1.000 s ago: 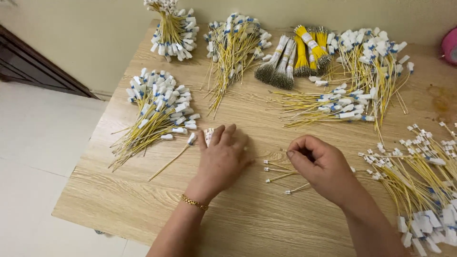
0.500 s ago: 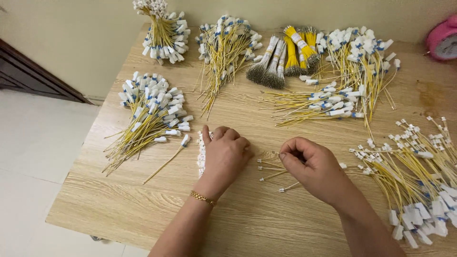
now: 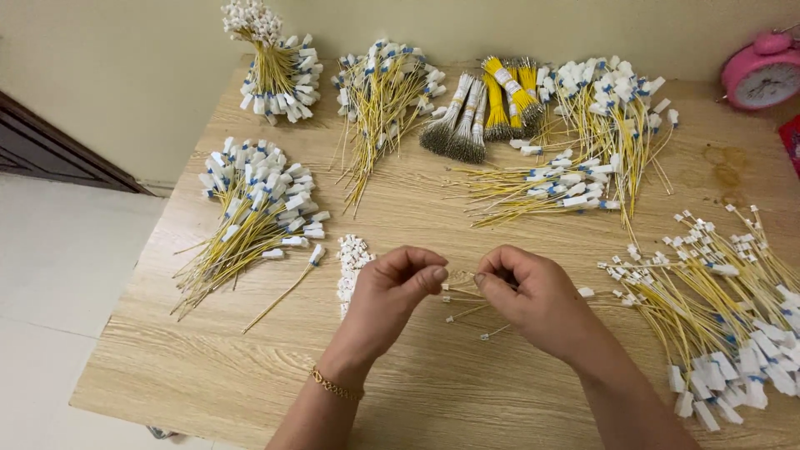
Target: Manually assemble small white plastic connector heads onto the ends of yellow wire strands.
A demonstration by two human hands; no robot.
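Pinching one thin yellow wire (image 3: 461,277) between them, the left hand (image 3: 392,293) and right hand (image 3: 533,296) hover above the desk (image 3: 433,375), loose wires (image 3: 467,310) and white connectors (image 3: 351,257) close by for easy picking.

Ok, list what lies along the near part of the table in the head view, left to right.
Lone yellow wire → small heap of white connectors → left hand → loose wires under the fingertips → right hand → big spread of yellow wires at the right edge.
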